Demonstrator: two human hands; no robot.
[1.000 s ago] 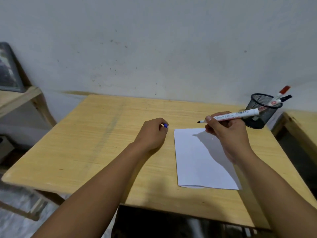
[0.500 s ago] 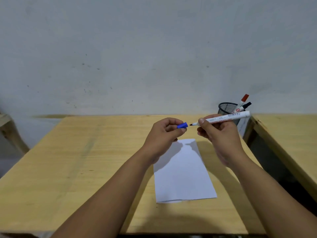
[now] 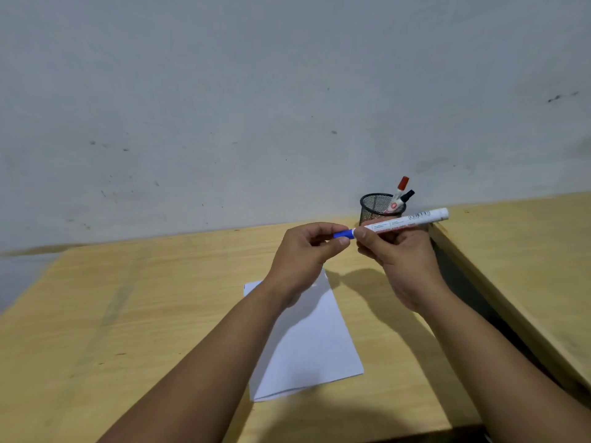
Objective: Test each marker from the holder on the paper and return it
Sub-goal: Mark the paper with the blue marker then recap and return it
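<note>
My right hand (image 3: 398,260) grips a white marker (image 3: 406,221) held level above the table, its barrel pointing right. My left hand (image 3: 303,255) pinches the blue cap (image 3: 343,234), which sits on the marker's tip. Both hands hover over the far end of a white sheet of paper (image 3: 307,343) lying on the wooden table (image 3: 128,314). Behind my right hand stands a black mesh holder (image 3: 374,207) with a red-capped marker (image 3: 399,190) and a black-capped marker (image 3: 406,196) leaning in it.
A second wooden table (image 3: 527,257) stands to the right, separated by a dark gap (image 3: 473,302). A scuffed grey wall (image 3: 256,107) rises directly behind both tables.
My left hand brought the blue cap to the marker's tip and the cap now covers it. The camera tilted up and the view shifted left.
</note>
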